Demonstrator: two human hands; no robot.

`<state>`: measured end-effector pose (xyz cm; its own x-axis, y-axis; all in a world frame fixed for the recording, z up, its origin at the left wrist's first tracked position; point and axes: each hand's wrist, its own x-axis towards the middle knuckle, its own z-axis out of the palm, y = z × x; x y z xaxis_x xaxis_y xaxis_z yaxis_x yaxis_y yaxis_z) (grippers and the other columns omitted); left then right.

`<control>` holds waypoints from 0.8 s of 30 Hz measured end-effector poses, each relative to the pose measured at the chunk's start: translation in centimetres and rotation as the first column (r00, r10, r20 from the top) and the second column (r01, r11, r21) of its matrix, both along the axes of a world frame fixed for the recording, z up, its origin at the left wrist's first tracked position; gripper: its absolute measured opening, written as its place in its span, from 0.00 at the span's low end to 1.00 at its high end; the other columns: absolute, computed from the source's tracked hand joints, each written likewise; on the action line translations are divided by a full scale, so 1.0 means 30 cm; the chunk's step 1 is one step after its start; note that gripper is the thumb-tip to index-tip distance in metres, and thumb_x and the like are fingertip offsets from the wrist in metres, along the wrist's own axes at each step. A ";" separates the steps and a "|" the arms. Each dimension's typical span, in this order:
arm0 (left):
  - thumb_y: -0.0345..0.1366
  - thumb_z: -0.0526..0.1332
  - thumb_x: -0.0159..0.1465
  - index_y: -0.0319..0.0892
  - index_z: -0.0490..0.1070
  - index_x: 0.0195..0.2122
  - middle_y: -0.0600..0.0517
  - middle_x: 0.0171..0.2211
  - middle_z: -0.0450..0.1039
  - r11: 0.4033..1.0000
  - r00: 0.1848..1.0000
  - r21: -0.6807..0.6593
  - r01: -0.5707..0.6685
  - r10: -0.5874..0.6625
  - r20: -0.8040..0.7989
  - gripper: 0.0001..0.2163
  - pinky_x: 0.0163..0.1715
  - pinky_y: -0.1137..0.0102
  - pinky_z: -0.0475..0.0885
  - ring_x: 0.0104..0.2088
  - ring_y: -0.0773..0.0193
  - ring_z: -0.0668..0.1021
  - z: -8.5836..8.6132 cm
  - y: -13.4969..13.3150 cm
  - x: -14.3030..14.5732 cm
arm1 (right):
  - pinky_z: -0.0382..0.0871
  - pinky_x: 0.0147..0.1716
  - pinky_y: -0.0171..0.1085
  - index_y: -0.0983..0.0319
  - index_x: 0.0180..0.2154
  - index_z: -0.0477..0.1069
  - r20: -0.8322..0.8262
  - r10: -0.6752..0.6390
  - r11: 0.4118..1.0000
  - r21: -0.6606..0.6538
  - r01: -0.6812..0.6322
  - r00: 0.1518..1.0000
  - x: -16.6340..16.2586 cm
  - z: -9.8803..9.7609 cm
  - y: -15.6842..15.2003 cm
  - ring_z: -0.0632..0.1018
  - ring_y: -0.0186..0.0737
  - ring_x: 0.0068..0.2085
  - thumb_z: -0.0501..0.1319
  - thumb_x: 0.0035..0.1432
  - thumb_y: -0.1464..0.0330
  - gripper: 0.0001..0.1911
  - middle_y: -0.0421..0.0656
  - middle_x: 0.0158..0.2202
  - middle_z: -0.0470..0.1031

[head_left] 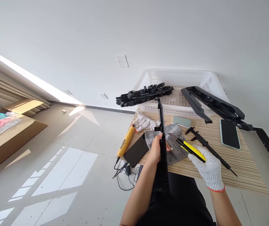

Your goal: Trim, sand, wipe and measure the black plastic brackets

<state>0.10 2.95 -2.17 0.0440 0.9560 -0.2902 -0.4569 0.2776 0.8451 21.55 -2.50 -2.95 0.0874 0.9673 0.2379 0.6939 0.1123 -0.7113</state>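
Note:
My bare left hand (156,147) is closed round a long black plastic trim piece (162,121), which stands nearly lengthwise in front of me. In a white knit glove with an orange cuff, my right hand (207,164) grips a yellow and black utility knife (194,150). Its blade is out and points left toward the trim piece, a little apart from it. Beneath both lies a grey cloth (175,135) on the wooden table (240,166). A black caliper (207,146) rests just beyond my right hand.
A white plastic basket (181,73) at the back bears black trim parts (146,94) on the left and more trim parts (216,102) on the right. Around the cloth are a yellow corded tool (125,141), a dark phone (136,151), a loose glove (145,121) and another phone (229,134).

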 end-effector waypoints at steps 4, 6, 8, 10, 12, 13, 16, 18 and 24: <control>0.50 0.60 0.61 0.42 0.70 0.27 0.53 0.16 0.71 0.999 0.995 0.052 -0.007 0.012 -0.101 0.16 0.25 0.69 0.72 0.21 0.61 0.77 -0.017 -0.016 0.005 | 0.79 0.42 0.42 0.58 0.48 0.80 -0.012 0.009 0.999 -0.031 -0.010 1.000 -0.004 -0.001 0.003 0.84 0.49 0.40 0.66 0.56 0.51 0.23 0.44 0.41 0.84; 0.47 0.60 0.62 0.41 0.71 0.34 0.53 0.21 0.75 0.997 0.995 0.072 -0.014 0.021 -0.097 0.13 0.25 0.69 0.72 0.22 0.61 0.78 -0.015 -0.026 0.012 | 0.78 0.45 0.44 0.57 0.49 0.79 -0.027 -0.014 0.999 -0.032 0.013 1.000 -0.007 0.005 0.008 0.83 0.50 0.44 0.67 0.56 0.51 0.24 0.44 0.44 0.84; 0.44 0.58 0.63 0.41 0.71 0.37 0.52 0.25 0.77 0.996 0.996 0.086 -0.027 0.034 -0.086 0.11 0.26 0.69 0.73 0.23 0.62 0.79 -0.009 -0.035 0.019 | 0.77 0.49 0.46 0.56 0.50 0.79 -0.066 -0.051 0.998 -0.048 0.048 0.997 -0.007 0.013 0.014 0.82 0.50 0.48 0.67 0.57 0.52 0.23 0.44 0.48 0.82; 0.43 0.57 0.64 0.42 0.69 0.36 0.53 0.26 0.77 0.995 0.994 0.081 -0.059 0.066 -0.089 0.09 0.26 0.70 0.73 0.24 0.63 0.78 -0.004 -0.042 0.022 | 0.77 0.49 0.46 0.56 0.50 0.79 -0.128 -0.057 0.992 -0.116 0.042 0.990 -0.003 0.019 0.019 0.82 0.50 0.48 0.68 0.56 0.53 0.23 0.44 0.48 0.82; 0.42 0.56 0.64 0.43 0.66 0.35 0.54 0.26 0.76 0.993 0.990 0.067 -0.095 0.101 -0.097 0.08 0.25 0.71 0.72 0.23 0.65 0.78 -0.004 -0.047 0.023 | 0.78 0.48 0.46 0.57 0.48 0.80 -0.189 -0.044 0.981 -0.192 0.007 0.981 0.004 0.020 0.021 0.82 0.50 0.47 0.70 0.53 0.54 0.23 0.45 0.46 0.82; 0.42 0.56 0.64 0.44 0.65 0.34 0.54 0.26 0.76 0.992 0.988 0.062 -0.108 0.114 -0.101 0.08 0.24 0.72 0.71 0.23 0.65 0.77 -0.005 -0.049 0.023 | 0.78 0.47 0.47 0.57 0.48 0.80 -0.209 -0.052 0.977 -0.215 0.006 0.977 0.008 0.019 0.022 0.82 0.50 0.46 0.70 0.52 0.54 0.23 0.45 0.46 0.83; 0.43 0.57 0.64 0.44 0.64 0.34 0.54 0.26 0.75 0.990 0.983 0.058 -0.130 0.137 -0.121 0.08 0.21 0.73 0.69 0.22 0.66 0.76 -0.011 -0.051 0.023 | 0.79 0.45 0.47 0.58 0.49 0.80 -0.268 -0.112 0.967 -0.251 0.043 0.957 0.021 0.013 0.020 0.83 0.50 0.43 0.71 0.52 0.53 0.26 0.46 0.44 0.83; 0.43 0.57 0.64 0.44 0.63 0.34 0.54 0.26 0.74 0.988 0.981 0.055 -0.143 0.149 -0.126 0.09 0.20 0.73 0.68 0.21 0.66 0.76 -0.014 -0.052 0.023 | 0.81 0.41 0.45 0.59 0.49 0.80 -0.317 -0.104 0.953 -0.303 0.003 0.943 0.027 0.011 0.018 0.83 0.49 0.41 0.72 0.49 0.54 0.27 0.46 0.43 0.83; 0.49 0.56 0.66 0.43 0.66 0.35 0.52 0.28 0.76 0.987 0.980 0.089 -0.134 0.145 -0.136 0.14 0.21 0.72 0.69 0.21 0.66 0.76 -0.009 -0.047 0.021 | 0.81 0.37 0.41 0.59 0.48 0.81 -0.346 -0.087 0.940 -0.338 -0.038 0.934 0.028 0.019 0.010 0.83 0.46 0.37 0.73 0.48 0.56 0.25 0.45 0.41 0.83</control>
